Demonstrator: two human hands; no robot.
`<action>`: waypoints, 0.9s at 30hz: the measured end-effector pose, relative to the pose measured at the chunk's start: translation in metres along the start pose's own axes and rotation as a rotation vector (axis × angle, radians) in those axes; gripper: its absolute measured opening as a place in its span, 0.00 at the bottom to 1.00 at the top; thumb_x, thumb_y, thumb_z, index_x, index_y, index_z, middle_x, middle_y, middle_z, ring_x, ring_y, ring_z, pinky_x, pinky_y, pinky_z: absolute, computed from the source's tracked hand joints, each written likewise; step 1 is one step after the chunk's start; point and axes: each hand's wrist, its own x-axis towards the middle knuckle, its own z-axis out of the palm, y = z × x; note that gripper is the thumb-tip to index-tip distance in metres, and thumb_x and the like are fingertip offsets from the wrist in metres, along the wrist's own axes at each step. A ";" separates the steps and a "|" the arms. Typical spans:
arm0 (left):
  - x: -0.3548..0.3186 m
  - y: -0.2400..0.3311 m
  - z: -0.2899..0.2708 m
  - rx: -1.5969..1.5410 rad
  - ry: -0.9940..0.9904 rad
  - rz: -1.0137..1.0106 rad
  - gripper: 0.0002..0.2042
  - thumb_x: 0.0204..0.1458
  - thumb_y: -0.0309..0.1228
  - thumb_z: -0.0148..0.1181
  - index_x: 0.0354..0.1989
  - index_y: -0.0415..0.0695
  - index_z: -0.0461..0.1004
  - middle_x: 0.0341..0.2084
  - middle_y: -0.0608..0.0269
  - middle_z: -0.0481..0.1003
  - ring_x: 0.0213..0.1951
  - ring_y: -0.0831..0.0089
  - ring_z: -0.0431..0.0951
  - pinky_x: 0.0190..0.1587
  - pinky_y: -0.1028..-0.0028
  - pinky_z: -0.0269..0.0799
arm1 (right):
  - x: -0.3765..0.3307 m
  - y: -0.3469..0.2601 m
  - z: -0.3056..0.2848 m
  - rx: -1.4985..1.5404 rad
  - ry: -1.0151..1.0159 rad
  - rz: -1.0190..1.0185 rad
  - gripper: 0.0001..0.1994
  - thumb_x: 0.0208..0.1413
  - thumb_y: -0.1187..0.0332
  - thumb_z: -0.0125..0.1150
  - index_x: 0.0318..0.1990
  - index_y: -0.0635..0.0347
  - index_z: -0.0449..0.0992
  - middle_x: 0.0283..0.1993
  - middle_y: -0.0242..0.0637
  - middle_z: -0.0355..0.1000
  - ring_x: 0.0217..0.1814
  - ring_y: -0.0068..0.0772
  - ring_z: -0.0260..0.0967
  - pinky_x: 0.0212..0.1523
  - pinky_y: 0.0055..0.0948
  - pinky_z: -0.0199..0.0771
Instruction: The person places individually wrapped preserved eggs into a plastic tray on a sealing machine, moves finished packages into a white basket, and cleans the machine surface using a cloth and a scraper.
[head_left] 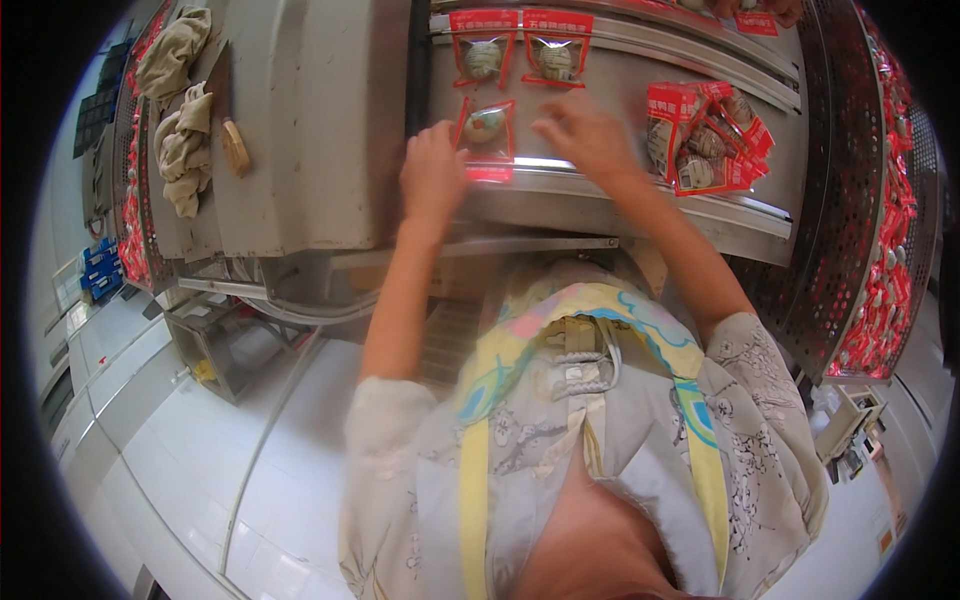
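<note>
Left hand: my left hand (pixel 432 172) rests on the steel ledge at about 11 o'clock from my chest, fingers curled, its fingertips just touching the left edge of the single pouch; I cannot tell whether it pinches anything.

Right hand: my right hand (pixel 583 130) hovers at about 12 o'clock, blurred, fingers spread and bent over the right edge of the same pouch; it holds nothing that I can make out.

Single pouch: the red-trimmed clear pouch (pixel 486 135) lies flat between both hands on the steel conveyor bed (pixel 600 75), with one greenish egg-shaped lump sealed inside.

Handling: I judge it light, the film slick and floppy, the lump firm and perhaps crackable. I would take it by the flat red seal strip at its near end, or pinch a corner, rather than squeeze the middle.

Pouches beyond: two more sealed pouches (pixel 520 55) sit side by side at 12 o'clock, further up the bed, each with one egg.

Loose heap: at 1 o'clock, a pile of the same pouches (pixel 705 135) lies overlapping and tilted, right of my right hand.

Perforated bin: at 2 to 3 o'clock, a perforated metal trough (pixel 835 200) curves away, filled along its far side with many red packets (pixel 885 270).

Left machine top: at 10 o'clock, crumpled beige cloths (pixel 180 120) and a knife with a wooden handle (pixel 232 140) lie well apart from the hands.
</note>
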 end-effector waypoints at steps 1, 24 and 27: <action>-0.008 0.004 -0.009 -0.129 0.006 0.116 0.14 0.43 0.26 0.59 0.41 0.43 0.68 0.36 0.55 0.71 0.41 0.57 0.70 0.40 0.60 0.69 | -0.003 0.015 -0.013 -0.067 0.338 -0.199 0.18 0.46 0.52 0.61 0.36 0.57 0.76 0.35 0.39 0.72 0.42 0.44 0.70 0.38 0.42 0.70; 0.006 0.062 0.026 -1.189 -0.685 -0.541 0.14 0.53 0.41 0.57 0.39 0.43 0.71 0.25 0.71 0.73 0.22 0.87 0.69 0.20 0.84 0.59 | -0.078 0.002 -0.039 0.047 0.060 -0.484 0.06 0.47 0.70 0.57 0.33 0.60 0.70 0.38 0.39 0.67 0.35 0.36 0.68 0.32 0.32 0.70; 0.013 0.065 0.036 -1.199 -0.791 -0.530 0.12 0.50 0.39 0.61 0.34 0.43 0.71 0.22 0.74 0.71 0.19 0.89 0.67 0.13 0.89 0.52 | -0.091 0.010 -0.041 0.379 0.096 -0.133 0.08 0.51 0.65 0.58 0.34 0.59 0.71 0.32 0.34 0.69 0.28 0.27 0.67 0.26 0.26 0.68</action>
